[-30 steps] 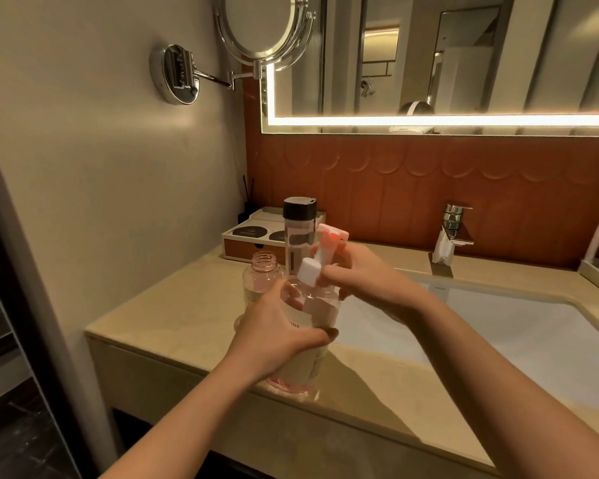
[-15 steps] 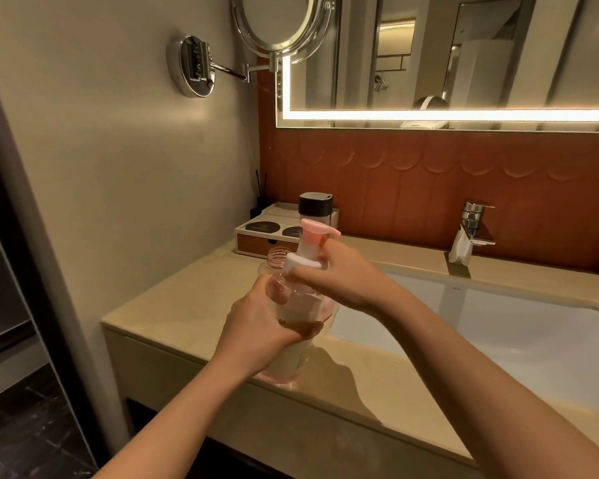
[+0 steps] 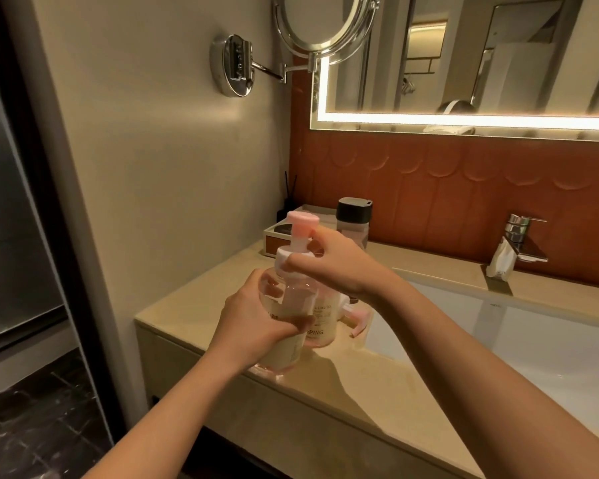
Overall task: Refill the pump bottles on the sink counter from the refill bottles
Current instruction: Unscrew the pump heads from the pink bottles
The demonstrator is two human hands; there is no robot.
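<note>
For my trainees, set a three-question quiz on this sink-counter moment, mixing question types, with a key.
1. True or false: the left hand grips the body of the pump bottle.
2. The right hand: A) hangs idle; B) pinches the pump's white collar; C) is out of view.
3. Fill in: the refill bottle standing behind the hands has a ____ cap.

Key: 1 true; 2 B; 3 dark (black).

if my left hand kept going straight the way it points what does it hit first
The left hand grips the front pump bottle; beyond it, probably the second bottle close behind, though depth is unclear.
</note>
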